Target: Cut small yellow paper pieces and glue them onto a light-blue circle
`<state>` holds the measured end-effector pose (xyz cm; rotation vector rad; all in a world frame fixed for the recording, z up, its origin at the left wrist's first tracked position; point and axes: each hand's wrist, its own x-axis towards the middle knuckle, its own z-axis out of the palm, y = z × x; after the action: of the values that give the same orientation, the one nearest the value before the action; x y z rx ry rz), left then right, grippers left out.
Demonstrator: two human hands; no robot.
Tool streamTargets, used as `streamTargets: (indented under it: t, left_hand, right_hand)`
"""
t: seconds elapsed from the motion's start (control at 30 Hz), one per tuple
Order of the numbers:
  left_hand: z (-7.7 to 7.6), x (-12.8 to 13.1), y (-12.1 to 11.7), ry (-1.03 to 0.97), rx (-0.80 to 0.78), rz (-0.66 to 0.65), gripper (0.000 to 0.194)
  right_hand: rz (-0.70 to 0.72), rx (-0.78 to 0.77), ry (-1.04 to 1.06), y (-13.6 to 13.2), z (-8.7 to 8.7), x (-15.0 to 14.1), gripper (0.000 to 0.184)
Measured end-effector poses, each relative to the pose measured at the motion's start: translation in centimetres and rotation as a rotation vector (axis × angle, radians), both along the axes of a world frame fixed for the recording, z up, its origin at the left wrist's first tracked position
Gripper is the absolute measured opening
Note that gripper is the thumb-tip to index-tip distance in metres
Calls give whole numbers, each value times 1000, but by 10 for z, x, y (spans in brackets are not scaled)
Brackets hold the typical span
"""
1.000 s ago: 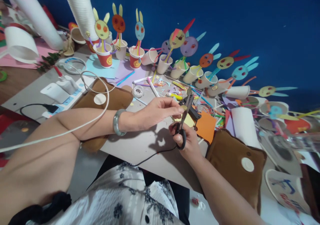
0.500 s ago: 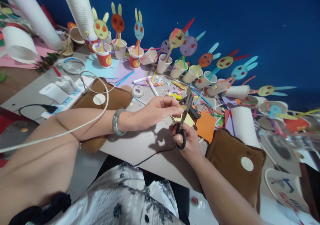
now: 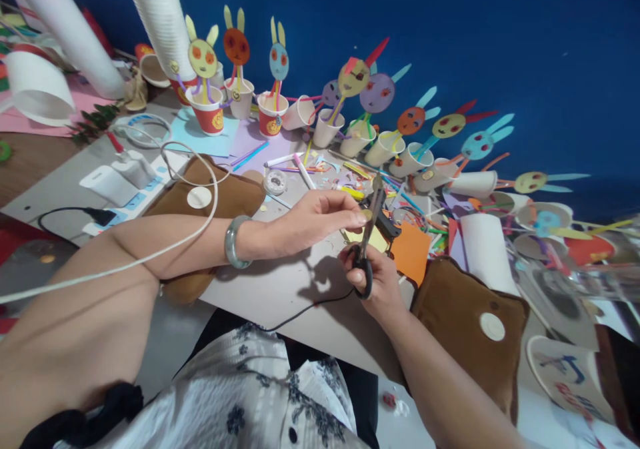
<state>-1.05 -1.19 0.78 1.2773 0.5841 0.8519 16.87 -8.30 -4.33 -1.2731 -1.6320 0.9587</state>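
Beside the scrap (image 3: pixel 368 215) pinched in the left hand (image 3: pixel 317 222), the right hand (image 3: pixel 379 281) grips scissors (image 3: pixel 367 236).

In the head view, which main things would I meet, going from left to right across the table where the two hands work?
White charger → bracelet → left hand → scissors in the right hand → orange paper → cup with blue and red marks.
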Motion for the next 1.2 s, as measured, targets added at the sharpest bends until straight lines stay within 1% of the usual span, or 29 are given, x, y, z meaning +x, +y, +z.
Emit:
streamTargets:
  t: [0.23, 0.6, 0.83, 1.0, 1.2]
  left_hand:
    - [-1, 0, 1, -25, 9, 3, 17]
    - [7, 1, 0, -43, -33, 16, 14]
    - [3, 1, 2, -49, -10, 25, 14]
    - [1, 0, 3, -49, -6, 10, 12]
    - [-2, 0, 6, -44, 20, -7, 11]
  right_hand:
    - [18, 25, 5, 0, -2, 2, 57]
    - [18, -6, -14, 0, -1, 3, 60]
    - [22, -21, -21, 0, 0, 4, 61]
    - [23, -29, -66, 0, 1, 7, 61]
    - [35, -27, -66, 0, 1, 9, 61]
